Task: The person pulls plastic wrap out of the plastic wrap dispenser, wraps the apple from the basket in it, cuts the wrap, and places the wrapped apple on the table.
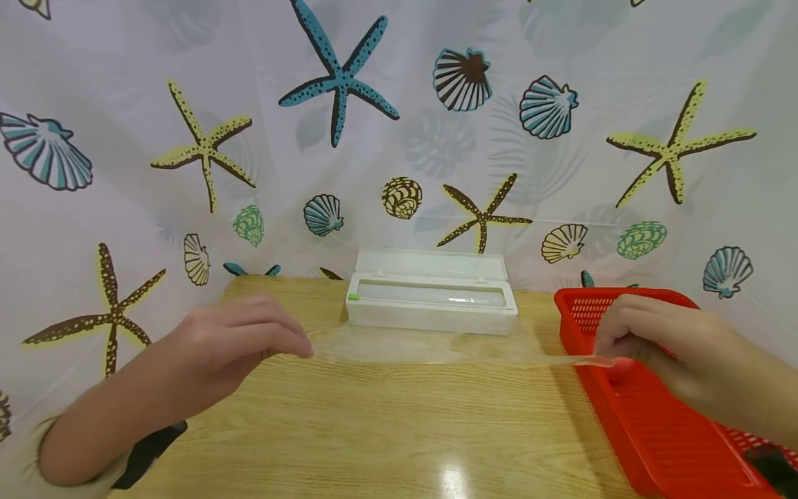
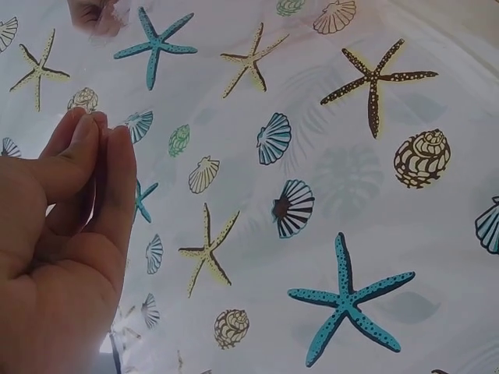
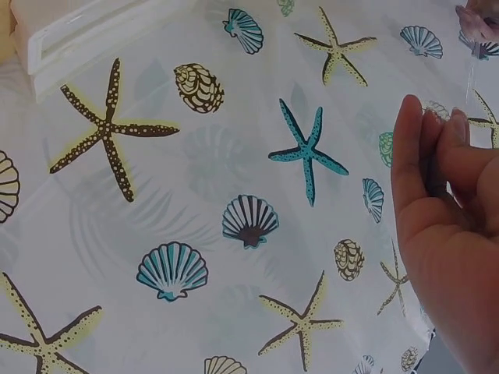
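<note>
A sheet of clear plastic wrap (image 1: 430, 351) stretches between both hands above the wooden table. My left hand (image 1: 233, 339) pinches its left end between thumb and fingertips. The right hand (image 1: 676, 350) pinches the other end, over the red basket's near-left wall. In the left wrist view the thumb of the left hand (image 2: 74, 195) meets its fingertips. In the right wrist view the fingertips of the right hand (image 3: 448, 179) are also drawn together. Behind the film stands a white wrap dispenser box (image 1: 430, 317) with its lid raised and a roll (image 1: 430, 294) inside.
A red plastic basket (image 1: 614, 433) stands on the right of the table (image 1: 374, 430). Inside it, partly hidden by the right hand, lies a round reddish thing (image 1: 620, 373). A white curtain (image 1: 399, 159) printed with starfish and shells hangs behind the table and along its left.
</note>
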### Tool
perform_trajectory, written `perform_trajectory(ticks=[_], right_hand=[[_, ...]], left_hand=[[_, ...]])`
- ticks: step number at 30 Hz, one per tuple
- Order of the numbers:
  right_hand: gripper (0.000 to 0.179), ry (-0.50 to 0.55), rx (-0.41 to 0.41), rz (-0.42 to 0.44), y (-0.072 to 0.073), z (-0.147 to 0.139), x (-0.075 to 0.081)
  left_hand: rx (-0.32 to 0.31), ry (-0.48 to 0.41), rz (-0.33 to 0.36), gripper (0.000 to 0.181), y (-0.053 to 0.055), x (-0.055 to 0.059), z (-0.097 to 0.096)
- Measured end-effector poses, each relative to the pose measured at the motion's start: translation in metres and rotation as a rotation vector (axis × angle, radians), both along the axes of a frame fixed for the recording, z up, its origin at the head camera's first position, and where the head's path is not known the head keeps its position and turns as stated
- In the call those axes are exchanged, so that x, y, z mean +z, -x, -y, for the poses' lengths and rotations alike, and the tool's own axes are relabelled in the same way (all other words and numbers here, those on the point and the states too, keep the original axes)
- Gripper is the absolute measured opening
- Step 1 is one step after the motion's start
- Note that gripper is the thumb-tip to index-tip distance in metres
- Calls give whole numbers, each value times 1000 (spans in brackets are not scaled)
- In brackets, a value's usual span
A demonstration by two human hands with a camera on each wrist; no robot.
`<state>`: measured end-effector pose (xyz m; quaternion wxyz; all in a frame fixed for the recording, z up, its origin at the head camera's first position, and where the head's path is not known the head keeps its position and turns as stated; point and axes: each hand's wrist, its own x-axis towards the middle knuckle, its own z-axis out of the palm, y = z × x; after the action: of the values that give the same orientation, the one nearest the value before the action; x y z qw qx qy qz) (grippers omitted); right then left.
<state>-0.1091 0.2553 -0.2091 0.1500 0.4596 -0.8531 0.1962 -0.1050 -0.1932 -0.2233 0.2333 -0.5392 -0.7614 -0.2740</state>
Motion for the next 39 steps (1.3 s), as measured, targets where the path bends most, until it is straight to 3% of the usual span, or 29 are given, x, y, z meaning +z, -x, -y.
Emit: perform_trajectory(ticks=[5,6,11,16,20,22,25,28,32,35,39], right_hand=[[55,-26,-1,62,0,2,-7],[54,-19,7,69,1,2,-9],[5,6,10,95,4,3,-20],[10,-13,1,147,6,4,-29],[40,-30,40,212,7,3,-39],[47,-35,72,233,8,2,-46],[39,-30,135,288,8,2,-57],[28,-28,189,394,7,2,-66],[20,-47,205,555,4,4,-75],[18,-65,198,606,4,6,-81],[18,-68,188,592,5,9,-88]], left_hand=[[-34,-15,37,22,3,-7,-3],[-44,-16,41,22,4,-9,-3],[-77,-8,72,19,10,-20,-5],[-111,12,145,17,13,-33,-7],[-132,46,201,15,14,-43,-6],[-160,67,217,13,15,-49,-6],[-196,113,294,18,16,-58,-5],[-222,167,372,25,16,-67,-3],[-236,222,442,22,16,-78,-3],[-219,238,464,19,17,-84,-4],[-202,229,455,18,19,-91,-8]])
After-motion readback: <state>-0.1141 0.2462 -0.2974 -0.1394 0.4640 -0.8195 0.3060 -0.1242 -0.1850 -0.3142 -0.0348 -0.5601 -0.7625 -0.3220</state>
